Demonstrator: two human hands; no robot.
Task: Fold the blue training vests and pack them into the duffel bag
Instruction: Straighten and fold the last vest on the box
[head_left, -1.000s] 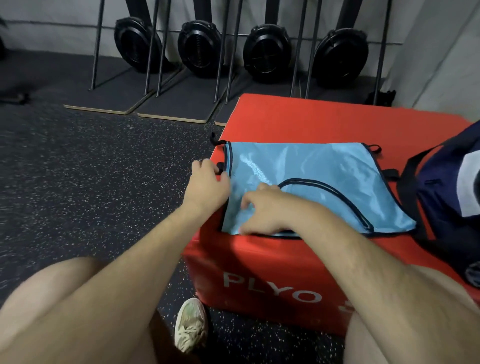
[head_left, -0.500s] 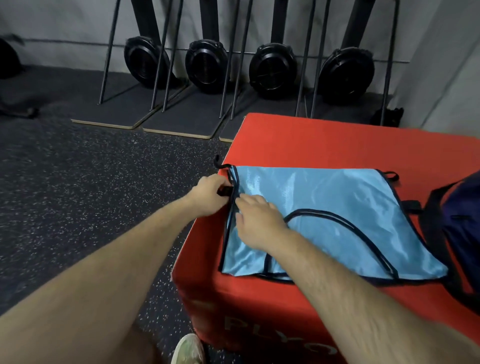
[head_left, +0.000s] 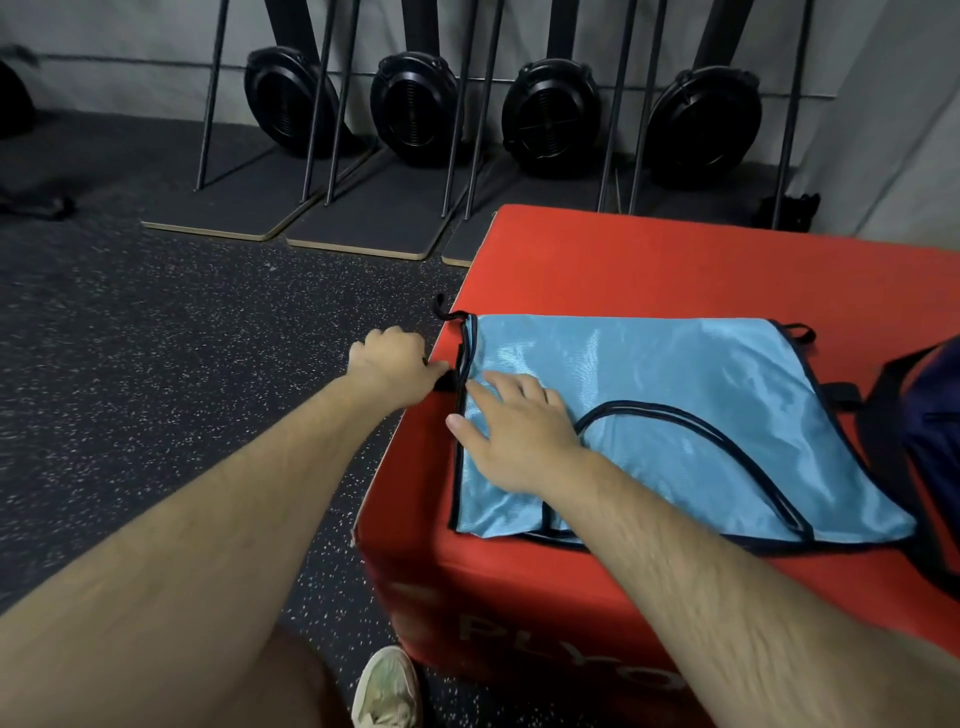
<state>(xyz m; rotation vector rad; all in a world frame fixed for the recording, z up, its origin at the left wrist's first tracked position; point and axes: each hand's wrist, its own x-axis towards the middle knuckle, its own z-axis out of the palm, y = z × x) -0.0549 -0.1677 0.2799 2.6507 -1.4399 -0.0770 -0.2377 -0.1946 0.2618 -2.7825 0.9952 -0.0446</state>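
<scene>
A light blue training vest (head_left: 675, 405) with black trim lies flat on the red plyo box (head_left: 675, 260). My left hand (head_left: 389, 364) is at the box's left edge and pinches a black strap on the vest's left side. My right hand (head_left: 511, 431) lies flat on the vest's left part, fingers straight and pressing the cloth near the trim. The dark navy duffel bag (head_left: 930, 441) stands on the box at the far right, cut off by the frame; whether it is open is hidden.
Four black rowing machines (head_left: 550, 114) stand upright on their mats along the back wall. Dark speckled rubber floor (head_left: 156, 364) lies to the left of the box. My shoe (head_left: 387, 691) is on the floor at the box's near corner.
My right hand has slid from the vest's near edge up toward its left trim and flattened out. My left hand has stayed at the strap on the left side. The view has tilted.
</scene>
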